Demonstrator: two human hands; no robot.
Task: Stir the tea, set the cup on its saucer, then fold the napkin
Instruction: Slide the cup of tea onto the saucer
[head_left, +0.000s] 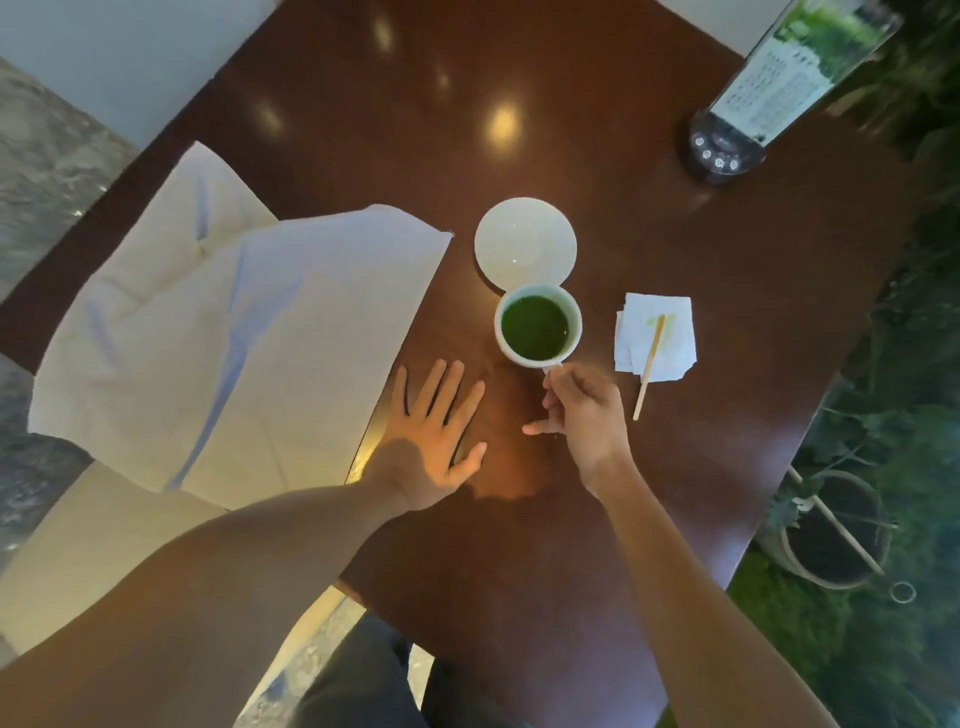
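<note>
A white cup (538, 325) of green tea stands on the dark wooden table, touching the near edge of the empty white saucer (524, 241). My right hand (584, 415) pinches the cup's handle from the near side. My left hand (436, 441) lies flat on the table, fingers spread, holding nothing, just right of the large white cloth napkin (228, 353). The napkin is spread out, creased, and hangs over the table's left edge. A wooden stir stick (652, 361) rests on a small stained paper tissue (655, 338) to the right of the cup.
A dark stand with a menu card (763, 98) stands at the far right corner of the table (571, 130). Potted plants (831, 530) sit on the floor to the right. A pale chair seat (78, 545) is at the lower left.
</note>
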